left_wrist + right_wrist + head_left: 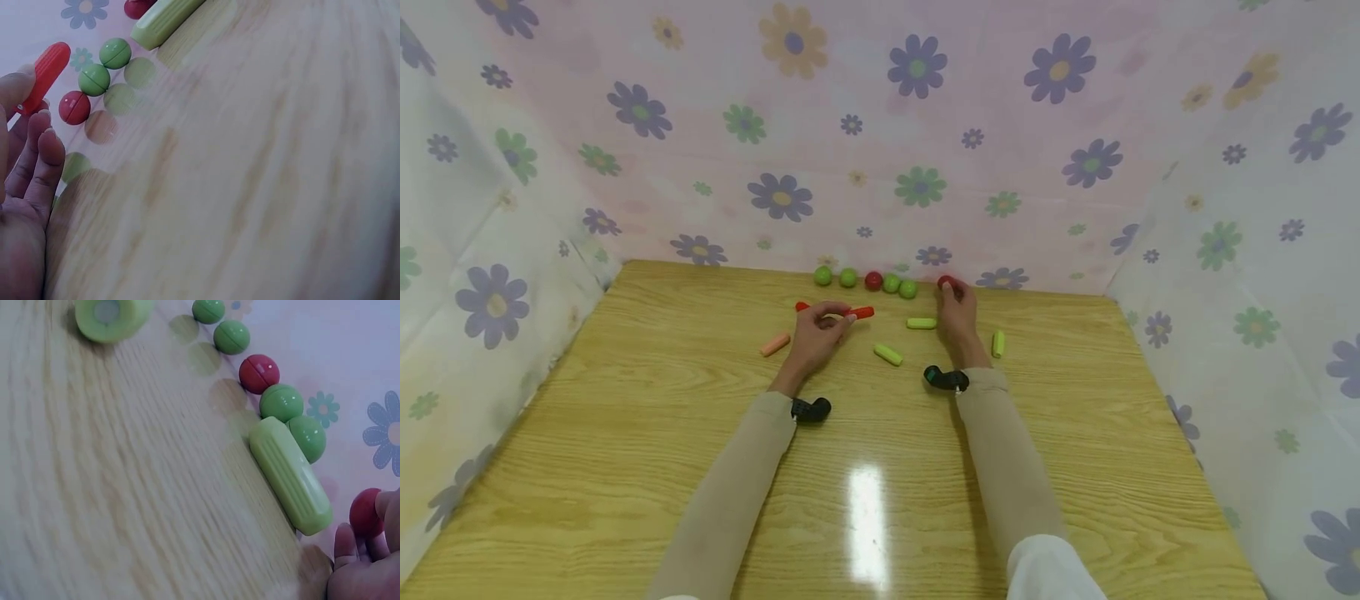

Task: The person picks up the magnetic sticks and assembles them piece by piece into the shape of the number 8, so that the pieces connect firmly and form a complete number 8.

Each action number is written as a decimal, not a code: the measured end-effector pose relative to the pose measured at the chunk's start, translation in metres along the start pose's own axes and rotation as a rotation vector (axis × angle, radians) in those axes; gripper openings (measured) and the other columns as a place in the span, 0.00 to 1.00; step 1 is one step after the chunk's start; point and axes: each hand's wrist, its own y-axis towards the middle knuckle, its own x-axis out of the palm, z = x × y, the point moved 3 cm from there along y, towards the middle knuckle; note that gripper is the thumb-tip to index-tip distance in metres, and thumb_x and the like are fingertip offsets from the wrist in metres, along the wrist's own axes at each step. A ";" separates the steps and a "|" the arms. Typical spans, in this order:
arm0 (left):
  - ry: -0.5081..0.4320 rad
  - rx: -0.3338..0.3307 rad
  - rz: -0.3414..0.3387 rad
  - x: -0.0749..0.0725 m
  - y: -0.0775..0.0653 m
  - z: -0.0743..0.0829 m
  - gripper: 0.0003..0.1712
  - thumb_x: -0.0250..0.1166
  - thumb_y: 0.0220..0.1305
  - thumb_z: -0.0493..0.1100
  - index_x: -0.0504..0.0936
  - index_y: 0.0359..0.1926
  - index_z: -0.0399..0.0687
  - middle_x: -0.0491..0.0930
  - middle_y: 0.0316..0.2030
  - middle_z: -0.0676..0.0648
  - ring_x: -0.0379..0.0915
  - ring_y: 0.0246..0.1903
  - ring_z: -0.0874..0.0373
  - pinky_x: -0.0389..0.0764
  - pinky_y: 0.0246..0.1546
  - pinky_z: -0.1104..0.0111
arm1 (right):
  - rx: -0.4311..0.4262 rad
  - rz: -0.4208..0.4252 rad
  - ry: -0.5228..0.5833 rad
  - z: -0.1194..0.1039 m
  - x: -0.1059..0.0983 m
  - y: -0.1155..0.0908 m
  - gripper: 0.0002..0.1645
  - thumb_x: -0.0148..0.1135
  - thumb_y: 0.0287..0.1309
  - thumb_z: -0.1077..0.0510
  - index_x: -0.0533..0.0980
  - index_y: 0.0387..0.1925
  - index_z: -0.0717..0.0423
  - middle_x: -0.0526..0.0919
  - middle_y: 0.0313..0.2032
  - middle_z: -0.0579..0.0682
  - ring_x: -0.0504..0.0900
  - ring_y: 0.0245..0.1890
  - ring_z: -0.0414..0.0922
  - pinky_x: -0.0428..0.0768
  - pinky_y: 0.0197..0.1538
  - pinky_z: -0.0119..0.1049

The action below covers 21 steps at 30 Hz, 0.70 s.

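My left hand [815,340] pinches a short red ribbed rod [861,313] between thumb and fingers, above the table. The same red rod [51,72] shows plainly in the left wrist view. Another red rod [802,307] sticks out beyond the left hand, partly hidden by it. With thumb and fingertips, my right hand [958,321] holds a red ball [364,514] near the table's back edge. To its left, a row of green balls [847,277] with one red ball [873,281] among them lies along that edge. A yellow-green rod [921,323] is just left of the right hand.
More yellow-green rods lie on the wooden table [700,467]: one rod [888,354] between the hands, another rod [998,344] right of the right wrist. An orange rod [775,344] is left of the left hand. A flower-patterned cloth [850,150] stands behind and at both sides.
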 end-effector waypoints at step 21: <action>0.053 0.008 -0.011 0.002 -0.002 0.006 0.14 0.65 0.69 0.31 0.83 0.53 0.28 0.81 0.40 0.22 0.75 0.32 0.29 0.76 0.27 0.70 | 0.018 0.117 0.445 0.008 -0.010 -0.052 0.23 0.53 0.77 0.56 0.67 0.63 0.68 0.74 0.52 0.53 0.77 0.53 0.50 0.77 0.62 0.36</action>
